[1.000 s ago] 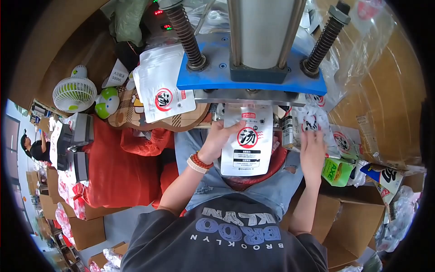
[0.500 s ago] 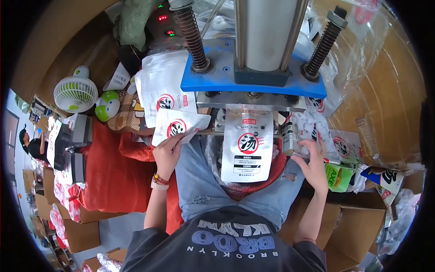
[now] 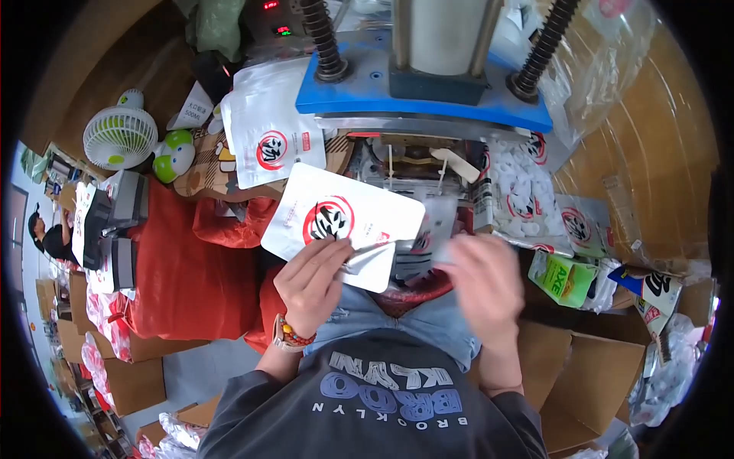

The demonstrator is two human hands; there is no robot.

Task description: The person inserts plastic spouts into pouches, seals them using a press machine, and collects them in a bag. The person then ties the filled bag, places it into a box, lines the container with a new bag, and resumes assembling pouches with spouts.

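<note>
My left hand grips a flat white pouch with a red ring and black character, tilted over my lap. My right hand is smeared by motion beside a second pouch, also blurred, partly behind the first one; whether the fingers hold it cannot be made out. Above both hands stands the press with its blue plate, and under its metal bar the frame and a pale strip show. A stack of white pouches lies on the patterned board at the left.
Left are a small fan, a green and white toy and red cloth. At right lie a bag of white spouts, a green AXE packet and an open cardboard box. Another person is at far left.
My left hand has brought its pouch rightward, over my lap. The pouch hanging under the press bar is away from it and blurred. My right hand has moved left from the spout bag.
</note>
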